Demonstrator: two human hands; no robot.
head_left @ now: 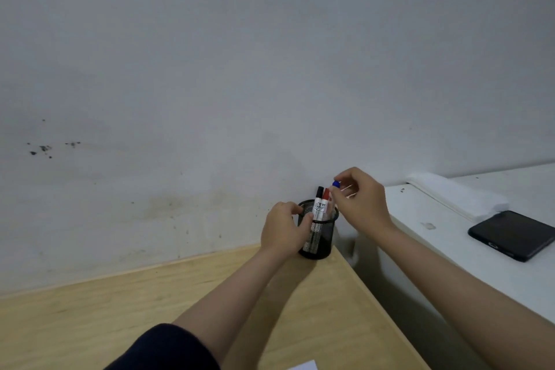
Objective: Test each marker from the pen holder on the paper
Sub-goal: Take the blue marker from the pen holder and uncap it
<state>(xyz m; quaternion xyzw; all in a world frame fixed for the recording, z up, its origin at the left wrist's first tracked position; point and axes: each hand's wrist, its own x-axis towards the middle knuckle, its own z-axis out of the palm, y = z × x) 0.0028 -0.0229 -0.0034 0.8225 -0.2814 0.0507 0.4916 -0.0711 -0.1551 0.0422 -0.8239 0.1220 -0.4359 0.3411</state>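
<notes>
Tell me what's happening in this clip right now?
A person is at a wooden desk. The left hand steadies a black mesh pen holder at the desk's far corner, while the right hand pinches the blue-capped marker at its top with its fingers. A black marker and a red marker stand in the holder. A corner of paper shows at the bottom edge. A dark phone lies on the white surface to the right.
</notes>
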